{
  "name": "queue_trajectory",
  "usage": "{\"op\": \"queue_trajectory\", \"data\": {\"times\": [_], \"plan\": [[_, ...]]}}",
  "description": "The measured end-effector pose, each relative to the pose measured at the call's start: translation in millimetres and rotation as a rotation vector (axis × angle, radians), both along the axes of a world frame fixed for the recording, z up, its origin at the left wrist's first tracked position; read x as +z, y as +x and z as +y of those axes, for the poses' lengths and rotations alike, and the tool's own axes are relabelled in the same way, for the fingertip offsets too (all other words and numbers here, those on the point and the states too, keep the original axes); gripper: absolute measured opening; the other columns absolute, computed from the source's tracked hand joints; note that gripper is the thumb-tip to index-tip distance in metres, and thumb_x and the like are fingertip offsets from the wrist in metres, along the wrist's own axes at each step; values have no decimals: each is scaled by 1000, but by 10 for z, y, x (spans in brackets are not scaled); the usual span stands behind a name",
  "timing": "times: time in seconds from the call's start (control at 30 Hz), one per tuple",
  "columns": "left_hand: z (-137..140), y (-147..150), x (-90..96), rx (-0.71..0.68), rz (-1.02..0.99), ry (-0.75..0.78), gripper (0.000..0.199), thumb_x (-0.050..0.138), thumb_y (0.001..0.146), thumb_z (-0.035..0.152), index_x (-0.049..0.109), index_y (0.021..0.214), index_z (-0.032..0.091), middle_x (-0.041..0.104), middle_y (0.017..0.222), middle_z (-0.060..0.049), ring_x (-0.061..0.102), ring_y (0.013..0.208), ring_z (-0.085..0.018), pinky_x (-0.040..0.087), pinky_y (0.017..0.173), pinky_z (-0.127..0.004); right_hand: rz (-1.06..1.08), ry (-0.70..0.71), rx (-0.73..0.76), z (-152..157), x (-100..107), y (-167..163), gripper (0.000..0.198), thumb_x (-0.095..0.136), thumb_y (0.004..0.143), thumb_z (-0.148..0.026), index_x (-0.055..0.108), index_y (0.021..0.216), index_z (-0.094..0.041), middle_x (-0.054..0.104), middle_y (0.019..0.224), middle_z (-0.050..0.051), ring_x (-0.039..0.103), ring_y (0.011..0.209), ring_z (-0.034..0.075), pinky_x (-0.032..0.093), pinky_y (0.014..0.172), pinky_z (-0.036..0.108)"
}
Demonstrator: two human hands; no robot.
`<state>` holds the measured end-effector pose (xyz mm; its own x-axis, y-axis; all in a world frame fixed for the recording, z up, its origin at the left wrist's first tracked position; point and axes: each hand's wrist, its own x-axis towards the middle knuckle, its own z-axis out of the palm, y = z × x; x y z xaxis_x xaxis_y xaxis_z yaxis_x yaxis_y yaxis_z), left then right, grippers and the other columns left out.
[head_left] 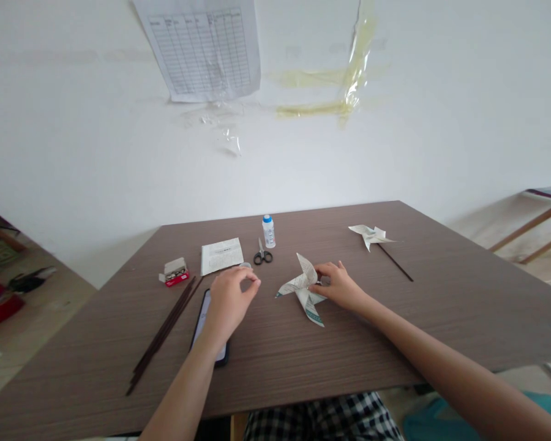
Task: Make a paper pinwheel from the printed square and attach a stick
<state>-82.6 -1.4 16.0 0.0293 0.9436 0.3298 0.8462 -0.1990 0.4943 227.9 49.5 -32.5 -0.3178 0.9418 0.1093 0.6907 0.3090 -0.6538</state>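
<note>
My right hand (337,285) pinches a folded paper pinwheel (300,285) near its centre, just above the table. The pinwheel's printed blades spread out to the left of my fingers, and no stick shows on it. My left hand (232,297) is raised over a phone (204,318), with thumb and fingertips brought together. Whatever is between those fingers is too small to make out. A small pale round item (245,265) shows partly behind my left hand. Further right lies another paper pinwheel (370,235) joined to a thin dark stick (397,263).
Several dark sticks (163,334) lie left of the phone. Behind them stands an open small red-and-white box (176,273) with metal bits inside. A stack of printed paper (221,255), scissors (262,254) and a blue-capped white bottle (269,233) sit towards the wall (303,165).
</note>
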Motion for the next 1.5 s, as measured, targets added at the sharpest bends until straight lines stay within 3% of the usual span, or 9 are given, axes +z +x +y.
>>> {"op": "queue_trajectory", "data": {"times": [0.1,0.23,0.37,0.47,0.87,1.27,1.5], "plan": [[-20,-402,65,111,90,-41,17,72,102,25,87,97,25,93,132,-9,84,132,-34,60,123,-50,-37,19,-17,6,-3,5,29,84,99,-32,86,128,-26,88,125,9,78,130,36,18,144,78],[-87,-835,62,321,301,-139,34,60,111,32,92,114,20,91,136,-15,84,131,-42,64,114,-56,-77,46,-36,7,-24,2,41,81,103,-35,83,142,-26,88,126,11,76,137,38,14,144,80],[-188,-1070,-1,467,484,-205,42,54,116,32,93,124,20,88,142,-21,81,134,-48,60,117,-68,-59,34,-35,-4,-23,7,43,79,105,-37,80,148,-28,89,127,11,76,139,39,15,144,82],[-247,-1164,-52,475,522,-210,43,53,117,30,94,123,22,86,146,-22,78,138,-50,56,119,-74,-59,32,-55,-1,-18,22,44,78,106,-36,80,149,-28,90,125,11,76,141,39,17,144,81],[-216,-1249,-101,462,530,-226,39,59,112,23,98,109,26,87,145,-20,75,142,-49,48,127,-75,-51,40,-86,9,-11,63,39,74,107,-34,80,145,-27,90,123,10,76,143,40,19,144,80],[-199,-1213,-102,455,574,-162,32,64,99,18,94,90,25,91,131,-18,81,130,-44,57,122,-63,-45,41,-92,47,-9,104,33,74,107,-37,83,138,-29,90,117,9,78,137,39,21,143,79],[-221,-1143,-80,507,575,-157,40,53,109,22,92,100,20,89,132,-24,80,132,-45,53,124,-63,-40,42,-115,48,-5,99,32,73,110,-39,84,138,-29,91,119,9,78,138,39,25,144,76]]}}
